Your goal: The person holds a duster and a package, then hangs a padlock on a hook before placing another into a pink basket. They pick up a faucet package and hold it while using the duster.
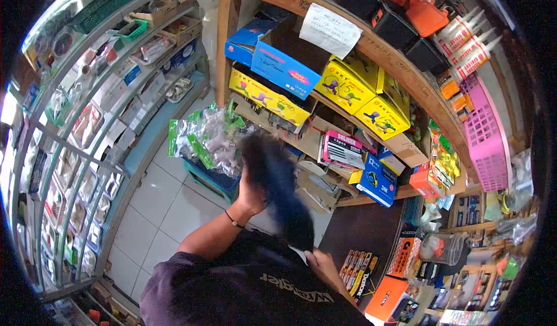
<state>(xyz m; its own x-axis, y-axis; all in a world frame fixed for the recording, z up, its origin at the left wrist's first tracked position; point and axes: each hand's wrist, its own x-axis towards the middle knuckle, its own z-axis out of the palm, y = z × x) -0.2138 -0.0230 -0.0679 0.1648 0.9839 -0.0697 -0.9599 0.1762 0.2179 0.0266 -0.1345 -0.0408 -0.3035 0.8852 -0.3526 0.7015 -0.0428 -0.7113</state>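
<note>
A long, dark blue-black, fuzzy duster (281, 189) slants up in front of my body, smeared by motion. My left hand (250, 194), with a bracelet at the wrist, is closed against its left side; the duster hides most of those fingers. Lower down at the right, my right hand (322, 265) is curled round the duster's lower end, where a small whitish part shows. Just beyond my left hand lies a pile of clear plastic packets (209, 131) with green labels, on a blue-green stool-like stand (210, 181).
Glass-fronted shelves (87, 158) of packaged goods curve along the left. Ahead, a wooden shelf (400, 53) carries blue boxes (284, 68), yellow boxes (360, 94) and a pink basket (486, 131). White floor tiles (168, 201) show between them. More boxes (386, 297) stand at lower right.
</note>
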